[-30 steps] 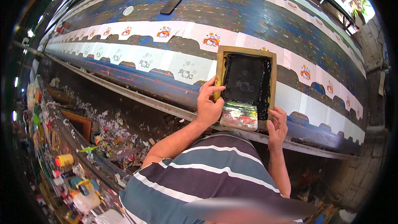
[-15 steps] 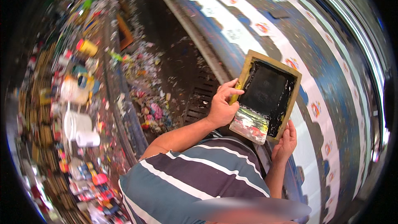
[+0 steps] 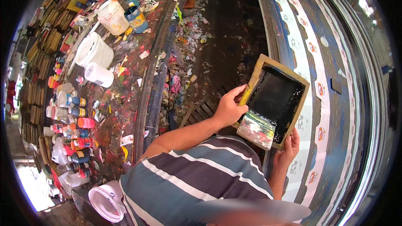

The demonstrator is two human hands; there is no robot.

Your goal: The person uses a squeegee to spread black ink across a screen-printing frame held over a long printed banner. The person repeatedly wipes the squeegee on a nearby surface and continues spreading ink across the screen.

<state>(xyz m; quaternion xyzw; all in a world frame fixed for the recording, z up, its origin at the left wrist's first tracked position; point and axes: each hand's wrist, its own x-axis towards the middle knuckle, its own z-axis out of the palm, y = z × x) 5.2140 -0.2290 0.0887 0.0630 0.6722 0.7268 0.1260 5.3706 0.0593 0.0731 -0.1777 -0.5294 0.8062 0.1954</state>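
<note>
A wooden screen-printing frame [image 3: 286, 71] is held tilted in front of my body. Its dark mesh [image 3: 275, 91] has black, wet-looking ink around the edges. Across the near end of the frame lies a flat, paint-smeared plate [image 3: 257, 129], perhaps a squeegee. My left hand [image 3: 229, 108] is closed on the frame's left side bar, thumb on the near face. At the lower right corner, my right hand [image 3: 287, 150] grips the frame from outside, its fingers partly behind the wood.
Right of me runs a long printing table with pale printed strips [image 3: 321, 134] and a small dark block [image 3: 336, 86]. A paint-stained bench [image 3: 121, 117] on my left carries white buckets [image 3: 100, 52] and several bottles [image 3: 79, 134]. Scraps litter the floor, beside a slatted grate [image 3: 205, 111].
My view has swung left, bringing more of the bench and a pale bucket into sight. Both hands keep hold of the frame, which sits slightly further right in the picture.
</note>
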